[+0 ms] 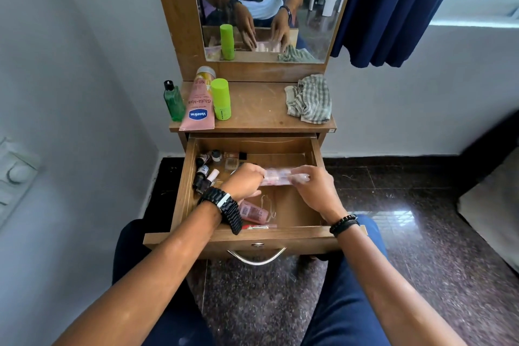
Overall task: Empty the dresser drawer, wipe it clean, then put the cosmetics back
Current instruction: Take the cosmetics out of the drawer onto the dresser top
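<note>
The drawer (254, 236) hangs open, part-emptied: three bottles (196, 101) on the desk (258, 109), small cosmetics (blurred) inside. Left hand (244, 181) and right hand (316, 187) pinch a pink packet (276, 175); wiping seems ahead.

The pale pink packet (276, 176) between the left hand (245, 181) and the right hand (314, 187) is motion-blurred, so its print cannot be read, and both its ends are hidden under the fingers. Just left of the left hand, the cluster of small dark bottles (204, 170) is too small to tell apart or read. Below that hand's wrist, the pink tube (253, 211) is partly covered by the black watch strap (224, 205), and the red item (257, 226) nearer the person is mostly hidden behind the drawer front (252, 239). Far left of the hands, the wall switch panel (14, 174) is blurred.
</note>
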The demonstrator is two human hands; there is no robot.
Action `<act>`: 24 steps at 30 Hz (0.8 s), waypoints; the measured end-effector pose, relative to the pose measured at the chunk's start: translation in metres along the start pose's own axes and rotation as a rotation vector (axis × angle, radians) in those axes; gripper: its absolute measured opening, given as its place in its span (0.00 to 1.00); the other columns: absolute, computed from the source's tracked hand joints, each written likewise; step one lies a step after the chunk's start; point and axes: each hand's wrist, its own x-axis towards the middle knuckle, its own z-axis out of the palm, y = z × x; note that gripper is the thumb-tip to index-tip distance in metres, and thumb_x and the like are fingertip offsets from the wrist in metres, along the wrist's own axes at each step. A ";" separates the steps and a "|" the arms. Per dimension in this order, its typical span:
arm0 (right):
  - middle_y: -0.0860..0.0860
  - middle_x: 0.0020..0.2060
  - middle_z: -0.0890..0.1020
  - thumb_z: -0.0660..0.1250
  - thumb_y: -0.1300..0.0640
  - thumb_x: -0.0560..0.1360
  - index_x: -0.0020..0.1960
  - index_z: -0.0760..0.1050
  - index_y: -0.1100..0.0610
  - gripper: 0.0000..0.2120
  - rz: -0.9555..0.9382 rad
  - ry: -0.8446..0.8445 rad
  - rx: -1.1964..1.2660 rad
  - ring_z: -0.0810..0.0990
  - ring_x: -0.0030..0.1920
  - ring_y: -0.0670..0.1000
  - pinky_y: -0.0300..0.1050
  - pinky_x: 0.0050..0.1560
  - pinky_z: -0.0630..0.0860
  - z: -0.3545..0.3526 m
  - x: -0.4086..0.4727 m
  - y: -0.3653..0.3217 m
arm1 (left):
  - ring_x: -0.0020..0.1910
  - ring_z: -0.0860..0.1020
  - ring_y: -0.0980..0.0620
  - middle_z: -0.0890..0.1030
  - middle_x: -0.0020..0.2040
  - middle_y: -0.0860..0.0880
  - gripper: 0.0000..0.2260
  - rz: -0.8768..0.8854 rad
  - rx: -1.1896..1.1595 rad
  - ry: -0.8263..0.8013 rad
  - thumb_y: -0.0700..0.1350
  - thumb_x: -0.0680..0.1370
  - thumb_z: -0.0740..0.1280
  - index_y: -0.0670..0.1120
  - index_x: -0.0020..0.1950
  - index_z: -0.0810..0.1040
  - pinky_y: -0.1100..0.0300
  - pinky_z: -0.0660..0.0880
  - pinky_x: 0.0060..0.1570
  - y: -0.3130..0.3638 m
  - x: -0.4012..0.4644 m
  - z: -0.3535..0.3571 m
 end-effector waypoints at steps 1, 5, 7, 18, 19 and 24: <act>0.54 0.56 0.81 0.67 0.56 0.76 0.56 0.81 0.58 0.11 -0.019 0.027 0.020 0.76 0.55 0.50 0.41 0.54 0.71 -0.004 -0.002 -0.004 | 0.62 0.71 0.46 0.72 0.55 0.42 0.13 0.019 0.007 -0.011 0.33 0.79 0.54 0.38 0.60 0.73 0.55 0.70 0.61 0.002 -0.007 -0.001; 0.51 0.50 0.82 0.69 0.57 0.74 0.52 0.82 0.56 0.08 -0.097 0.098 0.087 0.76 0.50 0.46 0.34 0.45 0.69 -0.019 -0.012 -0.015 | 0.57 0.75 0.50 0.75 0.53 0.45 0.12 0.130 0.060 0.001 0.33 0.78 0.57 0.38 0.59 0.75 0.54 0.71 0.65 0.004 -0.030 -0.007; 0.47 0.47 0.80 0.71 0.56 0.74 0.52 0.82 0.55 0.08 -0.138 0.136 0.119 0.76 0.48 0.45 0.28 0.40 0.68 -0.024 -0.016 -0.022 | 0.59 0.76 0.50 0.75 0.58 0.45 0.15 0.188 0.084 0.042 0.34 0.78 0.57 0.37 0.64 0.72 0.54 0.72 0.64 0.006 -0.040 -0.011; 0.46 0.45 0.83 0.71 0.57 0.73 0.47 0.82 0.54 0.04 -0.298 0.287 0.370 0.81 0.46 0.44 0.32 0.47 0.78 -0.034 -0.008 -0.061 | 0.62 0.74 0.49 0.75 0.64 0.46 0.17 0.522 0.354 0.370 0.36 0.78 0.58 0.44 0.66 0.73 0.69 0.66 0.53 0.040 -0.061 -0.029; 0.46 0.45 0.83 0.71 0.58 0.73 0.47 0.82 0.53 0.03 -0.307 0.289 0.381 0.81 0.45 0.43 0.33 0.48 0.78 -0.032 -0.002 -0.063 | 0.62 0.74 0.48 0.75 0.65 0.45 0.18 0.530 0.364 0.385 0.36 0.78 0.58 0.44 0.67 0.72 0.69 0.66 0.51 0.041 -0.056 -0.030; 0.46 0.45 0.83 0.71 0.54 0.73 0.45 0.80 0.46 0.03 -0.276 0.271 0.355 0.82 0.45 0.44 0.45 0.50 0.81 -0.016 0.034 -0.063 | 0.67 0.69 0.48 0.69 0.69 0.44 0.21 0.504 0.439 0.357 0.33 0.78 0.54 0.42 0.71 0.67 0.66 0.64 0.60 0.042 -0.025 -0.034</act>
